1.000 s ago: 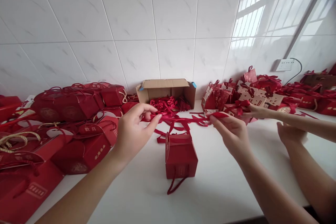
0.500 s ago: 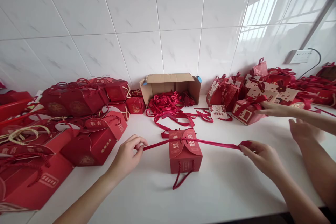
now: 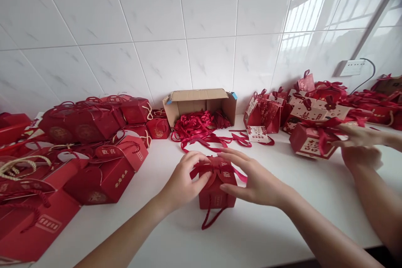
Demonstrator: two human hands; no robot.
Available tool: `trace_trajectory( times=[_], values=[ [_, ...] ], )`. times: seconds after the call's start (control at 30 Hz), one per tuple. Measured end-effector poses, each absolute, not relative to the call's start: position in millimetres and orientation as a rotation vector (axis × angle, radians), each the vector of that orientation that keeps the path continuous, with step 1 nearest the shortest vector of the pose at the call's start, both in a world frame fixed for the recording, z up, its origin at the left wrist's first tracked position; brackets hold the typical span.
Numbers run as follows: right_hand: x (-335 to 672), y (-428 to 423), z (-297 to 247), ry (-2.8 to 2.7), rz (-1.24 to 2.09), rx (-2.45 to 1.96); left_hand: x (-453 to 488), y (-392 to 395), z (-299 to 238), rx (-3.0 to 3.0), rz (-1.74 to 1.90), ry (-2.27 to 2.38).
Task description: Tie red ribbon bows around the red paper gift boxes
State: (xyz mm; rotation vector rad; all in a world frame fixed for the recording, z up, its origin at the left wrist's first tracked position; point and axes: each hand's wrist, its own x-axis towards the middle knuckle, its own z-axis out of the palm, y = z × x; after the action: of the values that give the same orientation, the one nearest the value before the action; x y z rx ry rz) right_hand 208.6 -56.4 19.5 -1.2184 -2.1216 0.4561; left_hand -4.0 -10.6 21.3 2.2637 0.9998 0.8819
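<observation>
- Closest to the camera, a dark red cord handle (image 3: 204, 226) droops from the front of the red box (image 3: 216, 188), which stands on the white table (image 3: 176, 234) between the two hands; a thumb could snag that cord if it dips too low.
- The left hand (image 3: 185, 182) curls at the box's left side, thumb and forefinger near the ribbon (image 3: 240, 173); they mask the contact, so I cannot tell whether it is pinched.
- The right hand (image 3: 260, 180) spreads wide, thumb well apart from the fingers, with a ribbon end in the gap that seems ungripped; that end could slip back, leaving the tails uneven.
- Pressing down on the rounded top flaps might buckle them, since thin card looks to be all that supports them.
- Half a second ago both hands were far out to the sides, stretching the ribbon straight; now they have closed in over the box.
- Farther right, the co-worker's bow-topped box (image 3: 309, 142) has turned, showing another face.
- Beyond, the cardboard carton (image 3: 199, 95) of loose ribbons looks unchanged.
</observation>
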Motion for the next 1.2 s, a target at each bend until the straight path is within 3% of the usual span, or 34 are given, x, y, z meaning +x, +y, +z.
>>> trace_trajectory(
  times=[0.53, 0.63, 0.8, 0.93, 1.2],
  values=[
    [206.8, -45.2, 10.2, -2.115, 0.694, -1.077, -7.2, -7.3, 7.5, 2.139, 0.891, 1.066],
    [210.5, -45.0, -2.9, -1.947, 0.692, -1.144, -9.1, -6.1, 3.8, 2.053, 0.893, 1.191],
    [212.7, -44.3, -10.1, -1.571, 1.019, -1.418, -12.5, -1.2, 9.0, 1.96, 0.737, 1.246],
    [215.9, -42.0, -2.9, -1.595, 1.171, -1.471, -15.0, -0.1, 14.9, 1.826, 0.506, 1.089],
    [227.8, -34.9, -1.9, -1.624, 1.196, -1.419, -18.1, -1.7, 9.6, 1.882, 0.625, 1.272]
  ],
)
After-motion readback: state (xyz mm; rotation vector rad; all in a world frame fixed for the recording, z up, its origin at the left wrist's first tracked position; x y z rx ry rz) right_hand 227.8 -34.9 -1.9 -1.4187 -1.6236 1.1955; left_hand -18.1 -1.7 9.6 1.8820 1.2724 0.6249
